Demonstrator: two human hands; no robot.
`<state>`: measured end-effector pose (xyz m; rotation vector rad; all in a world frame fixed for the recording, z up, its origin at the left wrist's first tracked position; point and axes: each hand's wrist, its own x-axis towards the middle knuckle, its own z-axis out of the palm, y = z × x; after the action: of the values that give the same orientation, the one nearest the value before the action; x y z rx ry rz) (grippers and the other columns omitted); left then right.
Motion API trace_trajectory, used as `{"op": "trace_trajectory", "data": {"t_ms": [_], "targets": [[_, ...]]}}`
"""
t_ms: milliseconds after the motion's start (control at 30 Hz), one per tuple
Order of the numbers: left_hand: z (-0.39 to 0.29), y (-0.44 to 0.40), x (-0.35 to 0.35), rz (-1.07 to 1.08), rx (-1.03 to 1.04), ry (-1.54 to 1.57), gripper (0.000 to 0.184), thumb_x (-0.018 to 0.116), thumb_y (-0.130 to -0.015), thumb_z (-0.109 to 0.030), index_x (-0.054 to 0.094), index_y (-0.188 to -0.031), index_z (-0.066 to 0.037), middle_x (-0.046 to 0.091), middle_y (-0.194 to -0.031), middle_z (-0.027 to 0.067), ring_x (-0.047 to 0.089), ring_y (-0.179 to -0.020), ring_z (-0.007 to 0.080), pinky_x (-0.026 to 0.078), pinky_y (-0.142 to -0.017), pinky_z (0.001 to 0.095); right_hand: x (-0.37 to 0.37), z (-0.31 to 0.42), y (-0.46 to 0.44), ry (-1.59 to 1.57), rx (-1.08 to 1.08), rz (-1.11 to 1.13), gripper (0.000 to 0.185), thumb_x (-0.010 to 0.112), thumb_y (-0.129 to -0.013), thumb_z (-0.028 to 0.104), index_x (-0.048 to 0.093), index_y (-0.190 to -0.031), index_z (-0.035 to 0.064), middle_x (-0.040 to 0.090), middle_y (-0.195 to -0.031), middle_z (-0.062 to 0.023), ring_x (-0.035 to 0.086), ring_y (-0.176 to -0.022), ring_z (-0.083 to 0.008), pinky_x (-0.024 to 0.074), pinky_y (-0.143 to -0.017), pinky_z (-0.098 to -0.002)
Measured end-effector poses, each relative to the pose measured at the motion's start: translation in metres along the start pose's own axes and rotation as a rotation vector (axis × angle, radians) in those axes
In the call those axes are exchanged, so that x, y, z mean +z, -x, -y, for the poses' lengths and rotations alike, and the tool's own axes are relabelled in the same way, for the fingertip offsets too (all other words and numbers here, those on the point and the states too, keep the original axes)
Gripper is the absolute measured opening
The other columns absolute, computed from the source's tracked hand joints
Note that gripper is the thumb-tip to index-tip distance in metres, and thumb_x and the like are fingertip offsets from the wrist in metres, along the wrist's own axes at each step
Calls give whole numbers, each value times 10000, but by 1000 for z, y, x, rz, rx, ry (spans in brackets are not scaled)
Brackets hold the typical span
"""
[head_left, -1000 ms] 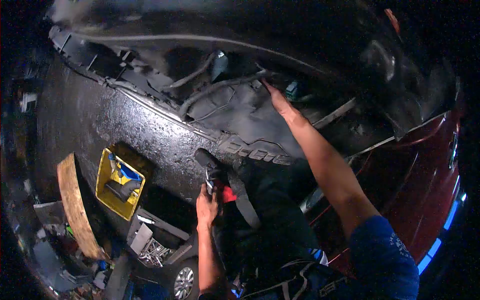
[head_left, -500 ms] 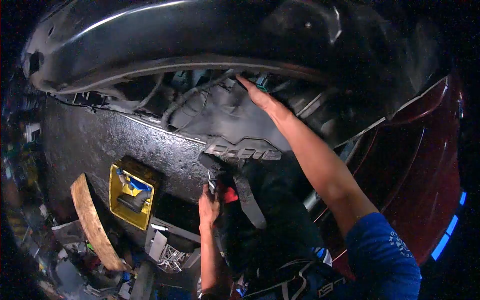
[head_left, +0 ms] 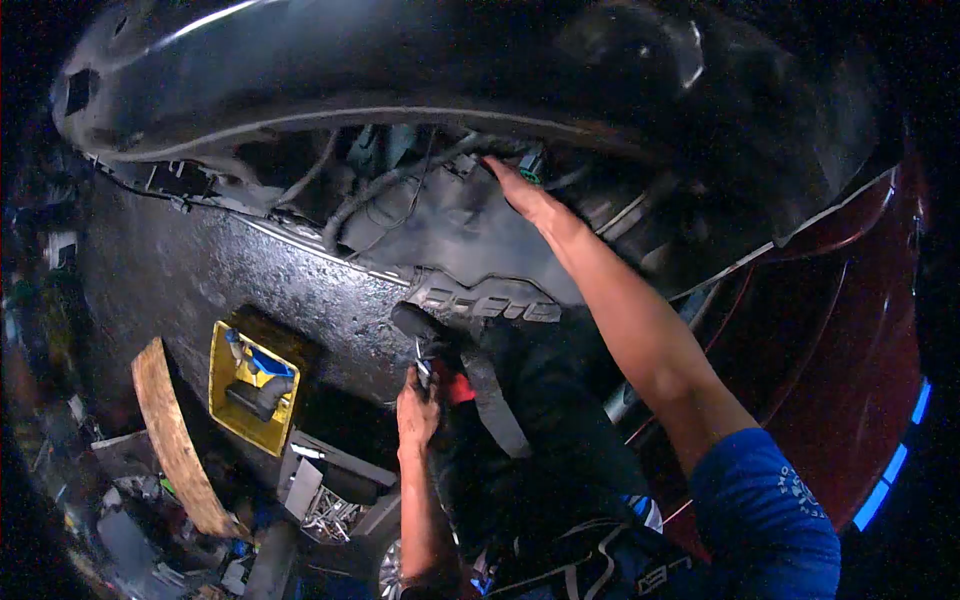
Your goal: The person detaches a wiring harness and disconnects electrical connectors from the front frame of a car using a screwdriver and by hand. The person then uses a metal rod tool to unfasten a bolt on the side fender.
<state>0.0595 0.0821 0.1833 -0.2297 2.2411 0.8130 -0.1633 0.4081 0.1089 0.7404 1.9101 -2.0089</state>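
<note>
My right hand (head_left: 520,195) reaches up under the lower edge of a dark car bumper (head_left: 360,80). Its visible fingers stretch out near a small grey part (head_left: 462,165) and a part with a green ring (head_left: 532,168); some of the fingers are hidden. Low by my knee, my left hand (head_left: 416,412) is closed around a slim metal tool (head_left: 422,362) whose exact kind I cannot make out. Something red (head_left: 457,384) shows right beside that hand. Below the bumper spreads a grey, dusty panel (head_left: 450,225) with thin wires over it.
On the dark, wet-looking floor stands a yellow bin (head_left: 247,425) with a blue item and dark parts inside. A curved wooden board (head_left: 175,440) lies left of it. Nearer me is a grey tray (head_left: 345,460) with several metal pieces. A dark red car panel (head_left: 800,370) rises at right.
The view has shifted slightly, so the bin and board sit a little further left. My right hand stays under the bumper, and my left hand keeps its hold on the metal tool.
</note>
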Motion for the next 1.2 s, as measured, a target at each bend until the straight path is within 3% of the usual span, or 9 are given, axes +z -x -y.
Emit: {"op": "trace_trajectory", "data": {"t_ms": [33, 233, 400, 500, 600, 700, 800, 900, 1200], "targets": [[5, -1, 3, -1, 3, 17, 572, 571, -970, -322, 477, -1365, 81, 643, -1098, 333, 625, -1041, 477, 492, -891, 484, 0, 4, 3, -54, 49, 28, 535, 435, -1052, 351, 458, -1448, -8, 439, -1518, -84, 384, -1389, -208, 251, -1170, -306], [8, -1, -6, 28, -46, 41, 563, 568, -972, -308, 462, -1389, 55, 645, -1083, 332, 626, -1036, 474, 493, -882, 484, -1, 27, 20, 165, -37, 13, 579, 412, -1045, 440, 466, -1460, 40, 437, -1523, -101, 376, -1403, -225, 237, -1172, -300], [21, -2, -10, -20, -19, 44, 566, 572, -973, -289, 448, -1393, 70, 635, -1127, 330, 618, -1064, 473, 492, -893, 480, 2, 51, 39, 226, 255, -34, 703, 366, -1034, 551, 337, -1528, 51, 311, -1601, -82, 277, -1465, -221, 208, -1184, -325], [33, -2, -10, -32, -23, 17, 567, 572, -974, -288, 451, -1392, 75, 635, -1133, 328, 612, -1082, 472, 489, -911, 477, -9, 44, 39, 485, 251, 32, 823, 332, -991, 660, 329, -1524, 33, 308, -1595, -116, 260, -1476, -289, 198, -1206, -404], [33, 1, -8, -33, -56, 21, 545, 562, -978, -287, 467, -1378, 70, 631, -1151, 326, 604, -1097, 473, 483, -923, 479, -11, 51, 56, 241, 112, 81, 852, 355, -978, 677, 299, -1539, 39, 286, -1605, -108, 240, -1482, -264, 197, -1201, -398], [35, 4, -6, 1, -74, 107, 484, 554, -981, -284, 502, -1334, 44, 636, -1132, 324, 603, -1077, 483, 484, -905, 495, -5, 54, 61, 195, 152, 47, 853, 376, -974, 677, 311, -1536, 38, 295, -1601, -107, 281, -1460, -258, 221, -1186, -396], [33, 4, 0, -15, -79, 119, 430, 548, -982, -278, 524, -1290, 21, 644, -1097, 323, 601, -1052, 496, 484, -877, 513, -5, 54, 61, 152, 156, 44, 788, 393, -994, 631, 352, -1523, 48, 346, -1578, -95, 311, -1439, -248, 232, -1179, -391], [31, 4, 5, -8, -82, 123, 424, 550, -980, -275, 523, -1286, 17, 648, -1076, 323, 601, -1039, 502, 483, -863, 524, -5, 53, 59, 89, 26, 56, 630, 476, -1029, 484, 416, -1492, 61, 417, -1513, -20, 361, -1358, -163, 257, -1145, -296], [20, 3, 2, 40, -113, 61, 451, 561, -975, -285, 540, -1270, 56, 653, -1073, 322, 622, -1036, 483, 487, -871, 502, -10, 45, 53, 94, 300, 96, 756, 454, -987, 621, 434, -1483, 52, 426, -1499, -58, 373, -1325, -181, 253, -1132, -333]]}}
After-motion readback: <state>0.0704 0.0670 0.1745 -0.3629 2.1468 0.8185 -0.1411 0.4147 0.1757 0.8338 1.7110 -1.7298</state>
